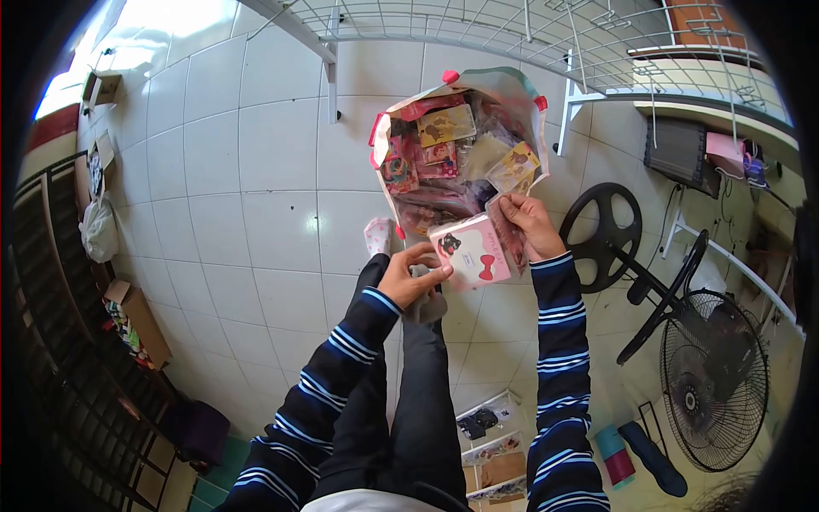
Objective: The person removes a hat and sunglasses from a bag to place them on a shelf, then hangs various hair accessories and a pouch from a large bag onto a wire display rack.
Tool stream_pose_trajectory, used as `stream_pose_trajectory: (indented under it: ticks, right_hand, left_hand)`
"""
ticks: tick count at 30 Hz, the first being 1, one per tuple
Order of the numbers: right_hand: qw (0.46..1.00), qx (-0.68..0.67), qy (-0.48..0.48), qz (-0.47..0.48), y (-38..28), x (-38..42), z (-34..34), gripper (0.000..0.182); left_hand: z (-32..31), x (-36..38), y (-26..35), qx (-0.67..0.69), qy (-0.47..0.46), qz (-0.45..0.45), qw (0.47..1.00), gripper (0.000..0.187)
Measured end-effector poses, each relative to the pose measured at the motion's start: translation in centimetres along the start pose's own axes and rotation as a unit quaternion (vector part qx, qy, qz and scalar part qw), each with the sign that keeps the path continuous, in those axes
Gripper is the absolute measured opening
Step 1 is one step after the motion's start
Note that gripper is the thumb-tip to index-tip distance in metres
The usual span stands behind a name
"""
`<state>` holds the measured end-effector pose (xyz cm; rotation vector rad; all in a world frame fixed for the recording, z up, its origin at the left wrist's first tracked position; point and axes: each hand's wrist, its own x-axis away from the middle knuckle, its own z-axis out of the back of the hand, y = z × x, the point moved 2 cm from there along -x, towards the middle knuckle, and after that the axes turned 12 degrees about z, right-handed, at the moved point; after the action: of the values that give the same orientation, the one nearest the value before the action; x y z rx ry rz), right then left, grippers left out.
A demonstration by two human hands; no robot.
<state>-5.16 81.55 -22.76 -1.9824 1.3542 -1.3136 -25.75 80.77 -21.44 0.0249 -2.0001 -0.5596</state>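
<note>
My left hand is closed at the left edge of a pink and white packet printed with a dark cat and a red bow. My right hand pinches a clear plastic packet with reddish-brown contents, which overlaps the pink packet's upper right side. Just beyond both hands, a large bag with red-pink corners stands wide open on the floor. Inside it lie many packaged goods, among them a yellow-backed card packet and another yellow packet. Something grey shows beneath my left hand.
White wire racks stand on legs beyond the bag. To the right are a black fan and a black wheel-shaped base. A cardboard box and a white plastic bag sit at the left. White shelving is near my legs.
</note>
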Motion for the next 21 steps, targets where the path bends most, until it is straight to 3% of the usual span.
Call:
stream_pose_trajectory:
  ticks: [2, 4, 6, 8, 9, 10, 11, 12, 14, 18, 20, 21]
  right_hand:
    - [1.000, -0.012, 0.028, -0.001, 0.3, 0.0, 0.1, 0.019]
    - [0.999, 0.000, 0.037, 0.008, -0.3, 0.6, -0.3, 0.021]
    - [0.999, 0.011, 0.046, 0.011, -0.5, 1.7, -0.6, 0.025]
    - [0.989, 0.122, 0.037, -0.072, -0.3, 2.8, 0.0, 0.038]
    - [0.988, 0.130, 0.037, -0.072, 1.5, 3.0, 1.3, 0.040]
    - [0.988, 0.129, 0.036, -0.073, 2.1, 2.9, 1.5, 0.040]
    - [0.987, 0.146, 0.060, -0.028, 2.6, 2.8, 1.9, 0.039]
    - [0.983, 0.163, 0.083, 0.017, 3.2, 2.6, 2.3, 0.038]
    - [0.969, 0.205, 0.132, 0.049, 4.2, 1.4, 4.5, 0.032]
    - [0.934, 0.298, 0.176, 0.090, 5.1, -2.7, 7.7, 0.029]
    - [0.741, 0.603, 0.286, 0.078, 3.6, -4.0, 6.2, 0.029]
    - [0.668, 0.653, 0.306, 0.184, 2.9, -4.7, 4.7, 0.029]
  left_hand:
    - [-0.1, -0.2, -0.8, -0.008, 0.010, -0.023, 1.000, 0.027]
    - [0.0, 0.0, -0.7, 0.071, 0.036, -0.050, 0.996, 0.025]
    - [0.4, 0.0, -1.4, 0.055, 0.061, -0.056, 0.995, 0.024]
    - [0.5, 0.0, -2.1, 0.006, 0.098, -0.088, 0.991, 0.021]
    - [0.6, -0.1, -2.5, -0.003, 0.102, -0.023, 0.995, 0.024]
    - [0.8, -0.5, -3.2, -0.002, 0.103, -0.022, 0.994, 0.024]
    - [1.3, -1.4, -3.9, -0.074, 0.145, -0.075, 0.984, 0.026]
    - [1.8, -2.0, -4.4, -0.145, 0.185, -0.126, 0.964, 0.028]
    - [2.9, -2.7, -2.4, -0.326, 0.355, -0.215, 0.850, 0.030]
    - [5.6, -6.8, 1.5, -0.340, 0.505, -0.113, 0.785, 0.051]
    - [7.1, -8.7, 2.4, -0.329, 0.537, -0.099, 0.771, 0.056]
    - [8.3, -9.8, 2.4, -0.341, 0.538, -0.059, 0.769, 0.056]
